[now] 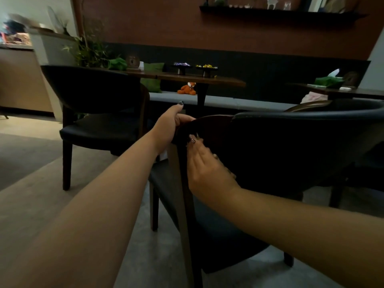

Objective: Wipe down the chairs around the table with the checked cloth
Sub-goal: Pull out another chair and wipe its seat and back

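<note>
The nearest dark chair [291, 146] has a black padded back and a curved brown wooden rail. My left hand [172, 125] grips the end of that rail from the left, thumb on top. My right hand [205, 163] lies flat against the outer side of the chair's back, beside the rear wooden leg [182, 204], fingers pointing up. No checked cloth shows anywhere; whether anything sits under my right palm is hidden in the dim light. A second black chair [93, 104] stands to the left, facing the wooden table [218, 81].
The table carries two small stands with wrapped sweets [195, 66] and a green cloth [117, 63]. A grey bench [239, 101] with an orange toy fox [188, 89] and a green cushion runs along the wall. Another table [363, 91] is at right, a plant at left.
</note>
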### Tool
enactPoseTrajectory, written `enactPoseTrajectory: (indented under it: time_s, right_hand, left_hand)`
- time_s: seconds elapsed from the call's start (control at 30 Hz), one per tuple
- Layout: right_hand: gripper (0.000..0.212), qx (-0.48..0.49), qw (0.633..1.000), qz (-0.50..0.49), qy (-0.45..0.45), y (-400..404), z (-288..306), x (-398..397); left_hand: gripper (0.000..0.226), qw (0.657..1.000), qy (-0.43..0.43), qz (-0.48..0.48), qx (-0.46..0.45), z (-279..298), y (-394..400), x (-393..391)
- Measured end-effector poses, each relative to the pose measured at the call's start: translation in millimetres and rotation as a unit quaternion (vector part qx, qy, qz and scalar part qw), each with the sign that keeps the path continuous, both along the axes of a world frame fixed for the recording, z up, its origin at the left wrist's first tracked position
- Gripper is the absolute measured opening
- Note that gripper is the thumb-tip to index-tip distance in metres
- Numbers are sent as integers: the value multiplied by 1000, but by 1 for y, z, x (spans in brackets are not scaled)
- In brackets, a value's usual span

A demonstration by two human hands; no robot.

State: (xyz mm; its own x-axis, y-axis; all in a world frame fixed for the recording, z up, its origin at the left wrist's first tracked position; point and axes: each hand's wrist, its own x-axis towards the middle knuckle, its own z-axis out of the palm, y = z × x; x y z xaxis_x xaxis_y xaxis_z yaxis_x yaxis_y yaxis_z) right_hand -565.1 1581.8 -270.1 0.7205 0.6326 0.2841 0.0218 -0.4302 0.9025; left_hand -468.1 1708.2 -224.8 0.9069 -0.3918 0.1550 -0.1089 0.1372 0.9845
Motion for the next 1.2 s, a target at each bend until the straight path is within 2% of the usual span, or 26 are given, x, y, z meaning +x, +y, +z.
enactPoseTrajectory:
  time_s: [0.07,0.17,0.3,0.4,0.6,0.77,0.87,0.93,1.0,1.07,1.13,1.2]
  right_hand:
    - [50,-20,999,0,34,2,4,-6]
    - [45,25,998,19,52,4,24,-13]
    - [41,184,979,40,-78,-16,86,-17]
    - [37,294,952,52,-68,-24,105,-17]
    - [41,287,954,72,-50,-12,77,-7]
    - [43,250,960,96,-77,-18,67,-6]
    - [47,247,955,108,-123,-16,62,-3]
    - [51,276,939,161,-125,-8,48,1]
    - [49,359,907,220,1,2,11,-4]
    - [41,446,850,262,101,4,-39,-12]
    - [39,507,806,292,86,5,-74,-14]
    - [39,559,760,329,32,14,-81,2]
  left_hand:
    - [61,1000,3,11,-15,-1,-1,-2]
    - [59,999,11,24,-39,-5,-3,-1]
    - [65,999,25,14,-33,-6,-1,9]
    - [75,1000,23,6,-10,-7,7,15]
    - [96,999,1,-10,44,-6,16,19]
    - [91,999,0,-2,41,-3,14,13]
    - [87,999,-14,6,49,-4,13,16]
    - [81,1000,-24,5,13,-4,12,18]
    - [76,1000,-8,-9,-12,-5,12,18]
    - [81,1000,5,-9,20,-7,12,17]
    - [82,999,-4,-12,43,-8,14,21]
    - [85,999,-5,-22,44,-8,16,25]
